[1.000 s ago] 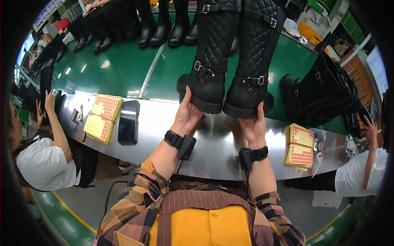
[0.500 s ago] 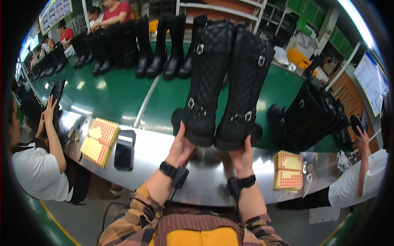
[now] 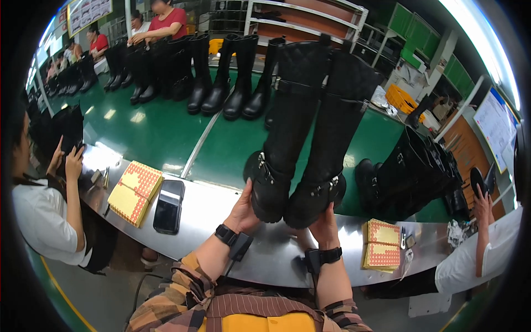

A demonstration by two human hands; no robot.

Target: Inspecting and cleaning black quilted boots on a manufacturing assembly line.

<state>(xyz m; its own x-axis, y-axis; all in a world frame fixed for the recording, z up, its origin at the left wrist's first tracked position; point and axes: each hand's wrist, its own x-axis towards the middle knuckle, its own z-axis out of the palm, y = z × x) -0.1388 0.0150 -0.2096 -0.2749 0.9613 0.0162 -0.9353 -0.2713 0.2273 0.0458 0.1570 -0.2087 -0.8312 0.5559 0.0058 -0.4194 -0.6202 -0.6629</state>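
Now both hands grip a pair of tall black quilted leather boots (image 3: 301, 144) by the toes: left hand (image 3: 243, 213), right hand (image 3: 325, 227), fingers closed underneath, steadying them upright at the steel worktop's (image 3: 221, 207) far edge.

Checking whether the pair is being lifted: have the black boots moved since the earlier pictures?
Yes. The black boots, gripped at the toes by the left hand and right hand, have tipped heels-up off the green belt.
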